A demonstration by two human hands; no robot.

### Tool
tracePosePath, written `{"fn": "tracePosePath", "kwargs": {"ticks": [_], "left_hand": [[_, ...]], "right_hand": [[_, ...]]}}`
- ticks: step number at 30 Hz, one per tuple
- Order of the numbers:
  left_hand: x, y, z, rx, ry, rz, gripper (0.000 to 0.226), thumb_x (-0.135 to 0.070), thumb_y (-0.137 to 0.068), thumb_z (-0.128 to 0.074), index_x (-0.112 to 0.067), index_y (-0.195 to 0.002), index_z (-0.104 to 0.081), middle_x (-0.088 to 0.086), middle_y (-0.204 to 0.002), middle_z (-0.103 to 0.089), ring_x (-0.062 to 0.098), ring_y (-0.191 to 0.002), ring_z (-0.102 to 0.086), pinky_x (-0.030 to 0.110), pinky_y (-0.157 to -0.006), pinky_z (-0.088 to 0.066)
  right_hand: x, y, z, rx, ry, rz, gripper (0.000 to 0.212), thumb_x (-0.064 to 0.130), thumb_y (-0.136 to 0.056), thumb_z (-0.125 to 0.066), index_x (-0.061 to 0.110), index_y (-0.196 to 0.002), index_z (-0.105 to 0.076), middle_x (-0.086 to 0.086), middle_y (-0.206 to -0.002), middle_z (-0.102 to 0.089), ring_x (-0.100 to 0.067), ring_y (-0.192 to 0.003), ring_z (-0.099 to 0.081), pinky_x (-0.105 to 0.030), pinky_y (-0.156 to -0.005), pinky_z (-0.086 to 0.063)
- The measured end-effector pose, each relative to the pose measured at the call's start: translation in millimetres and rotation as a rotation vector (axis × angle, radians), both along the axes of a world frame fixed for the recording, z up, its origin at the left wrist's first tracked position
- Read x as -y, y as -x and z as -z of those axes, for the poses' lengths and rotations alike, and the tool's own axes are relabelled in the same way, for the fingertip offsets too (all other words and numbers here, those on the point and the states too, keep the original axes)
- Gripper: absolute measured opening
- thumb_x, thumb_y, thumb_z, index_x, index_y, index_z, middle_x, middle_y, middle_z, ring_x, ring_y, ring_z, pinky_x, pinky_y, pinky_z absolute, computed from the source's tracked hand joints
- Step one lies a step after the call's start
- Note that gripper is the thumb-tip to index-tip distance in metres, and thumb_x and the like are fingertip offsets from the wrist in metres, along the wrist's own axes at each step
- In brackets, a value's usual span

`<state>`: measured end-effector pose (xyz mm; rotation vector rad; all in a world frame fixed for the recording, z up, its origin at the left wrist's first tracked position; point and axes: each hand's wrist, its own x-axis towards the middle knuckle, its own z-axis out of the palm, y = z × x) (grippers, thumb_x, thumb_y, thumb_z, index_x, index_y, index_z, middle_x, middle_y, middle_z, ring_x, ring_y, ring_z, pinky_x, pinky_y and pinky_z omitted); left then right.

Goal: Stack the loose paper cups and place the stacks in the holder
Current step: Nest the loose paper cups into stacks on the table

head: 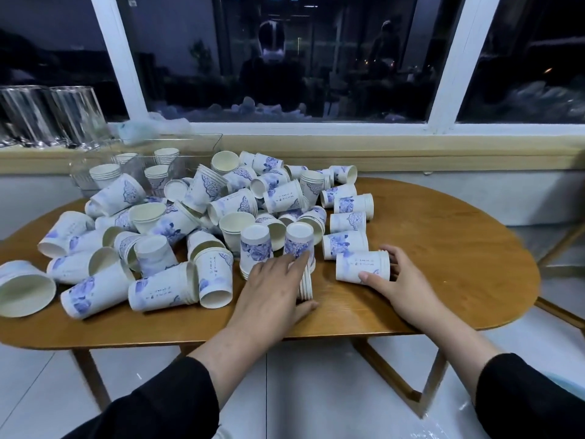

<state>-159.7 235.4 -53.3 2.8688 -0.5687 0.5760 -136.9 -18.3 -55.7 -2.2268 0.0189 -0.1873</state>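
Mostly bare wood lies along the near and right edges of the tabletop [443, 280]; dozens of paper cups [221, 204] crowd its left and middle. Left hand [272, 286] fingers curl round an upside-down stack [300, 248]; right hand [402, 280] fingers grip one lying stack [362, 266]. Clear holder [202, 144] at the far-left edge shows four stacks.
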Motion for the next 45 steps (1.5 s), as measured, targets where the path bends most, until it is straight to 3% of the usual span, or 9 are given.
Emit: {"fn": "tracePosePath", "kwargs": {"ticks": [4,11,16,19,25,29,34,39,45], "left_hand": [[8.5,0.7,4.9,0.075,0.092,0.017,0.086,-0.066,-0.08,-0.063,-0.021,-0.149,-0.038,0.001,-0.129,-0.059,0.023,-0.117,-0.055,0.037,-0.1,-0.043],[55.9,-1.9,-9.2,-0.17,0.768,0.1,0.09,-0.051,-0.079,-0.076,-0.023,-0.152,-0.032,-0.006,-0.151,-0.042,0.006,-0.139,-0.034,0.012,-0.11,-0.022],[65.7,-17.7,11.4,-0.302,0.928,0.119,0.091,-0.036,-0.076,-0.084,-0.029,-0.15,-0.032,-0.01,-0.149,-0.044,0.006,-0.139,-0.039,0.028,-0.117,-0.033],[64.2,-20.7,15.7,-0.344,0.96,0.118,0.09,-0.044,-0.071,-0.083,-0.037,-0.146,-0.033,-0.012,-0.144,-0.049,0.007,-0.132,-0.048,0.036,-0.112,-0.041],[65.9,-23.8,21.4,-0.397,0.947,0.166,0.078,-0.042,-0.075,-0.077,-0.041,-0.144,-0.039,-0.015,-0.14,-0.056,0.006,-0.13,-0.052,0.039,-0.111,-0.043],[65.5,-23.8,20.2,-0.357,0.866,0.186,0.072,-0.029,-0.086,-0.07,-0.034,-0.15,-0.037,-0.013,-0.148,-0.05,0.002,-0.137,-0.044,0.035,-0.115,-0.037],[69.3,-19.5,23.0,-0.339,0.836,0.243,0.067,-0.046,-0.081,-0.063,-0.03,-0.143,-0.046,-0.009,-0.135,-0.056,0.005,-0.128,-0.052,0.035,-0.109,-0.044],[66.6,-12.0,16.6,-0.045,0.83,0.212,0.039,-0.016,-0.083,-0.059,-0.017,-0.122,-0.06,-0.003,-0.123,-0.058,0.01,-0.117,-0.054,0.03,-0.105,-0.042],[89.5,-40.4,1.5,-0.076,0.313,0.151,0.069,-0.034,-0.089,-0.065,-0.02,-0.151,-0.036,0.005,-0.153,-0.039,0.023,-0.143,-0.035,0.044,-0.118,-0.03]], "right_hand": [[4.8,1.8,4.7,0.035,-0.033,-0.012,0.07,0.051,-0.077,-0.077,0.043,-0.136,-0.041,0.006,-0.135,-0.056,-0.01,-0.117,-0.056,-0.035,-0.098,-0.048],[9.7,16.4,-36.9,0.322,-0.233,0.07,0.068,0.06,-0.083,-0.062,0.045,-0.144,-0.036,0.006,-0.143,-0.05,-0.011,-0.131,-0.049,-0.047,-0.106,-0.046],[-0.9,24.4,-70.9,0.371,-0.036,-0.053,0.067,0.034,-0.091,-0.066,0.025,-0.151,-0.036,0.012,-0.135,-0.046,0.009,-0.123,-0.042,-0.004,-0.102,-0.031],[-11.8,23.4,-67.3,0.339,0.132,-0.14,0.067,0.034,-0.091,-0.065,0.024,-0.15,-0.036,0.013,-0.141,-0.043,0.012,-0.126,-0.036,-0.003,-0.104,-0.023],[-29.4,14.8,-65.4,0.285,0.439,-0.221,0.044,0.035,-0.094,-0.062,0.026,-0.136,-0.057,0.004,-0.156,-0.035,-0.021,-0.14,-0.033,-0.014,-0.106,-0.016],[-28.6,17.4,-47.7,0.202,0.477,-0.312,0.044,0.045,-0.088,-0.066,0.025,-0.127,-0.059,0.008,-0.163,-0.021,-0.018,-0.145,-0.028,-0.025,-0.112,-0.023],[-15.2,22.7,-48.7,0.246,0.402,-0.238,0.023,0.031,-0.084,-0.073,0.023,-0.101,-0.06,0.011,-0.159,-0.03,-0.017,-0.141,-0.037,-0.029,-0.109,-0.033],[17.3,28.0,-65.4,0.338,0.376,-0.145,0.022,0.028,-0.084,-0.073,0.023,-0.096,-0.055,0.008,-0.155,-0.035,-0.017,-0.138,-0.039,-0.034,-0.11,-0.034],[58.7,5.2,-54.1,0.297,0.465,-0.037,0.022,0.023,-0.087,-0.072,0.016,-0.1,-0.057,0.0,-0.158,-0.032,-0.025,-0.141,-0.035,-0.036,-0.111,-0.031]]}}
